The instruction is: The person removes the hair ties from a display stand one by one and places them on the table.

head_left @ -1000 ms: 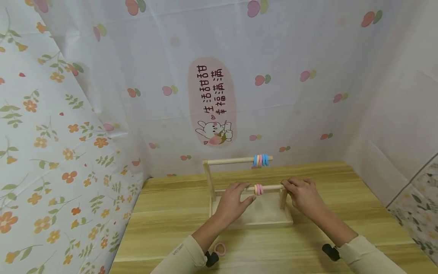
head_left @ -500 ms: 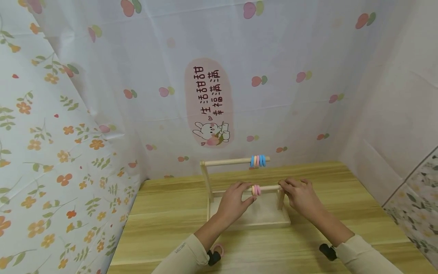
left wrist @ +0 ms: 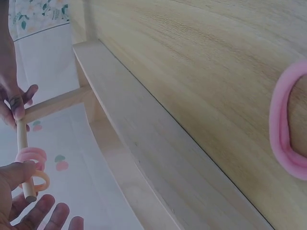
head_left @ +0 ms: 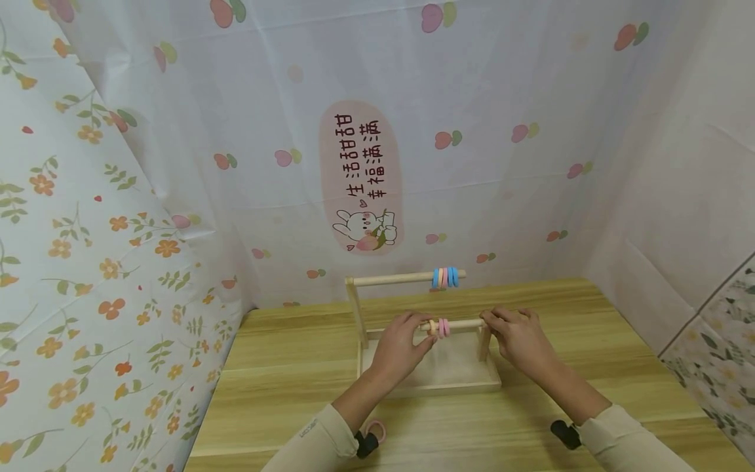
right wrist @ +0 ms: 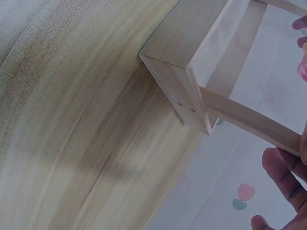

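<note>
On a wooden stand (head_left: 448, 388), the lower rod (head_left: 463, 324) carries a yellow hair tie (head_left: 433, 327) and pink hair ties (head_left: 444, 328). My left hand (head_left: 398, 347) is at the rod's free left end, pinching the yellow hair tie between thumb and fingers; in the left wrist view this yellow hair tie (left wrist: 43, 181) hangs close to the rod tip. At the other end, my right hand (head_left: 522, 337) grips the top of the upright post (right wrist: 259, 122), where the rod joins it. Several blue, yellow and pink hair ties (head_left: 445, 277) hang together on the upper rod (head_left: 392, 279).
A loose pink hair tie (left wrist: 279, 122) lies on the wooden table (head_left: 283, 367), near my left wrist. The stand's left post (head_left: 357, 311) holds up the upper rod. Behind the table hangs a printed white curtain (head_left: 483, 216).
The yellow hair tie has slid left along the lower rod with my left fingers, opening a gap from the pink ones. My right hand keeps its hold. The head view shifted slightly.
</note>
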Demonstrator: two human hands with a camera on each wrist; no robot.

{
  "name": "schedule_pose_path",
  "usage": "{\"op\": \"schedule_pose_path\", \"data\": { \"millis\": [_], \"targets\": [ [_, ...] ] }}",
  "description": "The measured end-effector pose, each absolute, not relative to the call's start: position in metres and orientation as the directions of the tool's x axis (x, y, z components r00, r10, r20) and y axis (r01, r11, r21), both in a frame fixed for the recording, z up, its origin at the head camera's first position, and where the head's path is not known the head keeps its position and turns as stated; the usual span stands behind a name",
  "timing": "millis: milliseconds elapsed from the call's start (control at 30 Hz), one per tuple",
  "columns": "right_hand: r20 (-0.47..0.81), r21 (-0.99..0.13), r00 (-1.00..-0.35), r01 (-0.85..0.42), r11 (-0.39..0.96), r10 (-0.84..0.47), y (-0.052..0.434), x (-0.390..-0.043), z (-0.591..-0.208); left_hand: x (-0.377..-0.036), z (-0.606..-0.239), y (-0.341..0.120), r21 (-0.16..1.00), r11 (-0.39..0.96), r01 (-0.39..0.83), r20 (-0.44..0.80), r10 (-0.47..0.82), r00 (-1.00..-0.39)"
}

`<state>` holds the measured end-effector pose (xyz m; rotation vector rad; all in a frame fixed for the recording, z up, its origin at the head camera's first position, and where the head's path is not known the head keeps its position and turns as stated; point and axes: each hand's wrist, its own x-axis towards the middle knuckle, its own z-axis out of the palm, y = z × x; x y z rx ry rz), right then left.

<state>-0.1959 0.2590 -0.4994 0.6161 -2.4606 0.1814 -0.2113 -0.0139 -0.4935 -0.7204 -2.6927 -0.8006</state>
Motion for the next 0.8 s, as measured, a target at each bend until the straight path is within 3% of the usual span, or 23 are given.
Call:
{"op": "schedule_pose_path", "data": {
  "millis": [467,800],
  "targets": [
    [0.578,0.020,-0.716,-0.467,0.884,-0.391,0.257,-0.196,-0.499,-0.211,-0.493,-0.023,0.490,0.708,0.509,0.376,0.355,-0.856],
    [0.564,0.017,-0.728,-0.461,0.887,-0.390,0.257,-0.194,-0.499,-0.207,-0.492,-0.030,0.596,0.641,0.485,0.356,0.330,-0.874]
  ]
}}
